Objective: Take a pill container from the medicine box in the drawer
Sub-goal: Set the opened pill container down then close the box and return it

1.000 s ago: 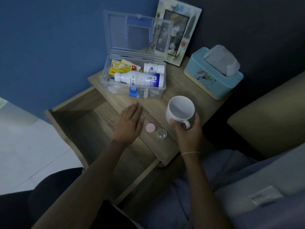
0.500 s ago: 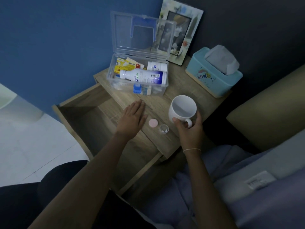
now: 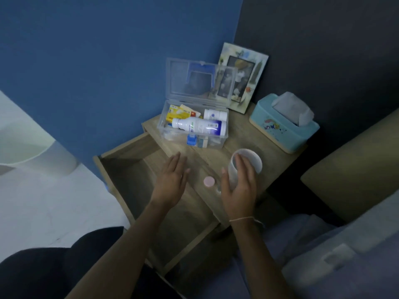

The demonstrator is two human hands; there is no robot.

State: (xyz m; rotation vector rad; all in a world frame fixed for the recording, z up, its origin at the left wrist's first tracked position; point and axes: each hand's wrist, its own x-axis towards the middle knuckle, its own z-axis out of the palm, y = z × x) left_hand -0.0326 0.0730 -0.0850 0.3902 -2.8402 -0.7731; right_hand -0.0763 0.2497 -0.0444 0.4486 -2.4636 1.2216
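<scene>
The clear medicine box (image 3: pixel 163 123) stands on the wooden nightstand (image 3: pixel 238 134) with its lid up. Inside lie a white bottle (image 3: pixel 197 126), a smaller white pill bottle (image 3: pixel 214 114) and yellow packets. A pink cap (image 3: pixel 209 181) lies near the nightstand's front edge. Beside it is a small clear pill container (image 3: pixel 218 191), partly hidden by my right hand. My left hand (image 3: pixel 172 182) hovers flat and open over the drawer's edge, left of the cap. My right hand (image 3: pixel 237 188) grips a white mug (image 3: pixel 251 161), which is tilted and blurred.
The open drawer (image 3: pixel 129 175) below the nightstand looks bare inside. A photo frame (image 3: pixel 241 76) leans on the wall behind the box. A light blue tissue box (image 3: pixel 282 128) sits at the right. A beige cushion (image 3: pixel 354 169) lies further right.
My right hand shifted from the mug's handle to around its body, and the mug is now tilted. My left hand stayed flat by the pink cap. The view pulled back.
</scene>
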